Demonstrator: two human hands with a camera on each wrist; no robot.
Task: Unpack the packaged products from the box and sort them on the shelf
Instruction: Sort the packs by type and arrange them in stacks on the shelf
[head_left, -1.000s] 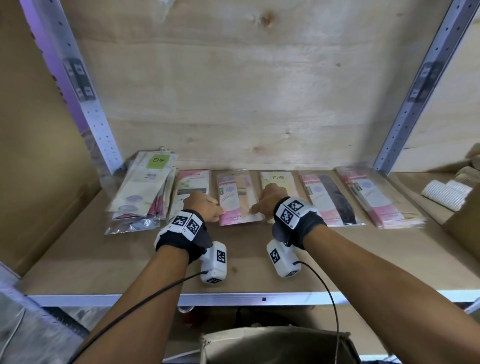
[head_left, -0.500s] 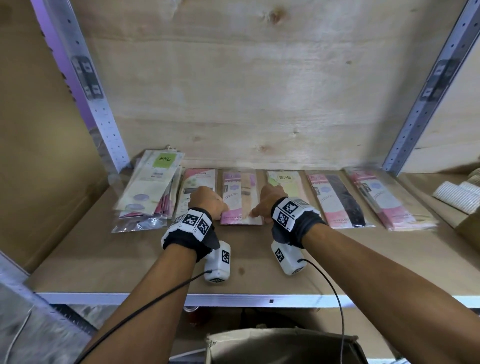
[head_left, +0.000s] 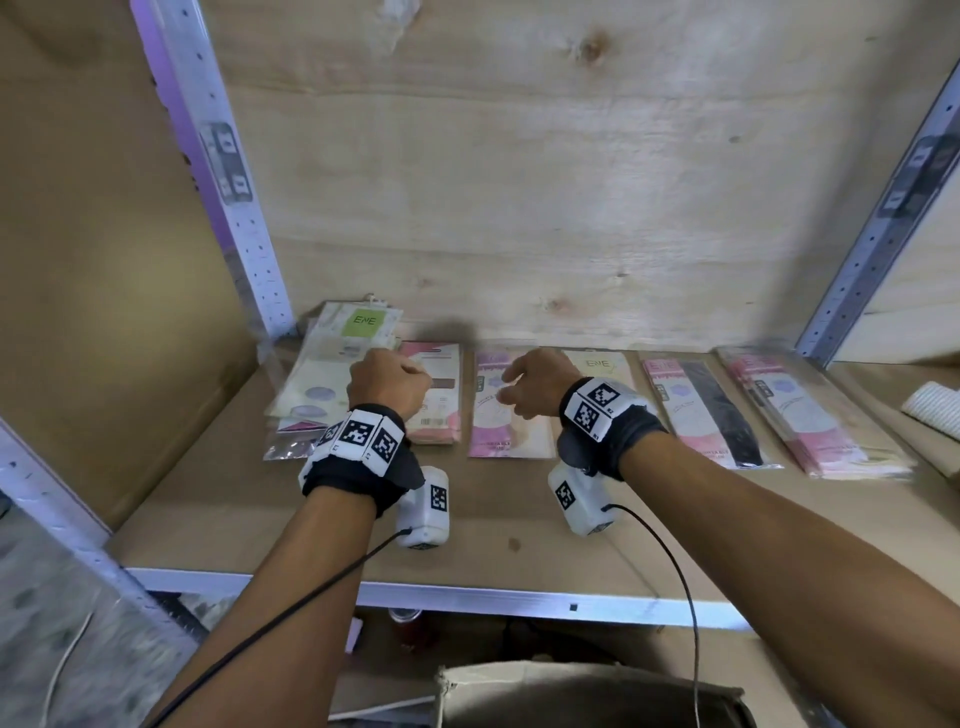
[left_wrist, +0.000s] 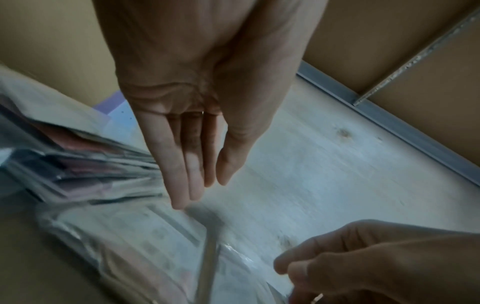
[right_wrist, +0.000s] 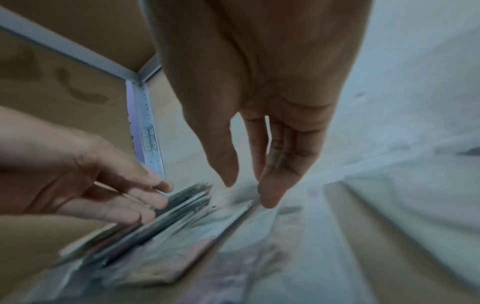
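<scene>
Flat plastic-wrapped packets lie in a row along the back of the wooden shelf (head_left: 519, 525). From the left they are a stack with a green label (head_left: 332, 384), a pink-and-brown packet (head_left: 441, 400), a pink packet (head_left: 506, 426), a yellow packet (head_left: 597, 364), a pink-and-black packet (head_left: 711, 415) and a pink stack (head_left: 810, 421). My left hand (head_left: 415, 374) hovers over the pink-and-brown packet, its fingers (left_wrist: 182, 185) straight and empty. My right hand (head_left: 506, 384) hangs over the pink packet, its relaxed fingers (right_wrist: 270, 185) holding nothing. The cardboard box (head_left: 571, 696) sits below the shelf edge.
Perforated metal uprights (head_left: 228, 192) (head_left: 893, 208) frame the bay, and a plywood wall stands behind. A cardboard panel (head_left: 104, 260) closes the left side. A white ribbed item (head_left: 930, 405) lies at the far right. The front half of the shelf board is bare.
Both hands have lifted off the pink packet they were touching and now hover apart above the row. The packet lies straight in line.
</scene>
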